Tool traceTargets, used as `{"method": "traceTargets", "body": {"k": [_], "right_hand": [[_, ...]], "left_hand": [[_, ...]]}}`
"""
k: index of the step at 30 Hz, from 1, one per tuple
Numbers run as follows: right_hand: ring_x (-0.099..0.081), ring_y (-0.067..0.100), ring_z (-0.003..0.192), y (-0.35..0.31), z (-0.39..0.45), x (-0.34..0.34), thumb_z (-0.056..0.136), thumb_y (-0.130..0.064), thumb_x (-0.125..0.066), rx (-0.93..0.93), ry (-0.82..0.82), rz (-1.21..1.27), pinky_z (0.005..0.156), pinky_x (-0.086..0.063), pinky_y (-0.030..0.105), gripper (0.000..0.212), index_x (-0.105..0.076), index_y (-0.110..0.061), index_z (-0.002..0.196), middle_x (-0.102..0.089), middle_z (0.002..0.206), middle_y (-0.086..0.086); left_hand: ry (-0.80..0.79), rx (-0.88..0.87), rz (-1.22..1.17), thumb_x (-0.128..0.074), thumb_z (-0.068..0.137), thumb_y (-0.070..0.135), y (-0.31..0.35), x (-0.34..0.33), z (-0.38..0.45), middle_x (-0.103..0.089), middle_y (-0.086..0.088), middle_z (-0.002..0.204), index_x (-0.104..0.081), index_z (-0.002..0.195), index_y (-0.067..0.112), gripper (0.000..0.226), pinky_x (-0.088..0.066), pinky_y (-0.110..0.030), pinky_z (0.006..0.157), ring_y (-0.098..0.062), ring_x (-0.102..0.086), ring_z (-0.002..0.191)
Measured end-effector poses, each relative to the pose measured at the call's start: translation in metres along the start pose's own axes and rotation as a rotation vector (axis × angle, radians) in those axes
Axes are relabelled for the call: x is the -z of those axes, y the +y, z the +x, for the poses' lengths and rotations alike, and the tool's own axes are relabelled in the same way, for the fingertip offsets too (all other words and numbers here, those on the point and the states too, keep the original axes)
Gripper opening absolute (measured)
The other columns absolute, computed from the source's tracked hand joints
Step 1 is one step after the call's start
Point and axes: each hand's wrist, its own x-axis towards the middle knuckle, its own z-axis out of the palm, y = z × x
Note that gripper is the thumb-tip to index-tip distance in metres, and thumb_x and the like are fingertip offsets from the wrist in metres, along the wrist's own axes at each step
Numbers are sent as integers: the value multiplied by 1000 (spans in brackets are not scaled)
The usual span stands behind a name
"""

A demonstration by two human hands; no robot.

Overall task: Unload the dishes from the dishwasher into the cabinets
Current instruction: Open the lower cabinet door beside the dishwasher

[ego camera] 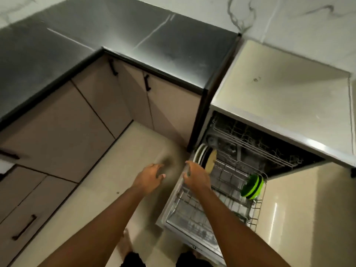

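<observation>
Wire-grid lower rack [221, 191] is sitting pulled out of the dishwasher [269, 105], holding upright plates [202, 154] and green bowls [252, 186]. Both arms are reaching forward: left hand [149, 178] and right hand [196, 175] are hovering apart, fingers loosely curled, empty, beside the plates.

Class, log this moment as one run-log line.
stage: reaching | left hand: open, empty | right hand: open, near plates | lower rack: pulled out | green bowls: in rack

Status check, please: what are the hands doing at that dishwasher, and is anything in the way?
Left hand and right hand empty, reaching. Plates upright in pulled-out lower rack, green bowls on its right. Nothing in the way.
</observation>
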Motion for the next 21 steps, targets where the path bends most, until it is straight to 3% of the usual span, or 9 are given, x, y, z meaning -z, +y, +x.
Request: {"method": "traceTargets", "body": {"k": [14, 21], "right_hand": [[-60, 22, 111, -269, 30, -34, 93, -30, -62, 66, 68, 54, 86, -49, 32, 49, -51, -19, 140, -63, 120, 4], [-61, 20, 104, -328, 56, -29, 92, -30, -60, 19, 130, 94, 84, -52, 33, 47, -52, -23, 137, -63, 112, -1]], "left_hand": [[166, 36, -88, -59, 95, 34, -181, 221, -36, -54, -8, 138, -49, 140, 15, 50, -38, -33, 107, -21, -50, 128], [165, -21, -143, -59, 94, 39, -200, 280, -11, -50, -5, 141, -44, 143, 19, 55, -43, -35, 106, -18, -50, 128]]}}
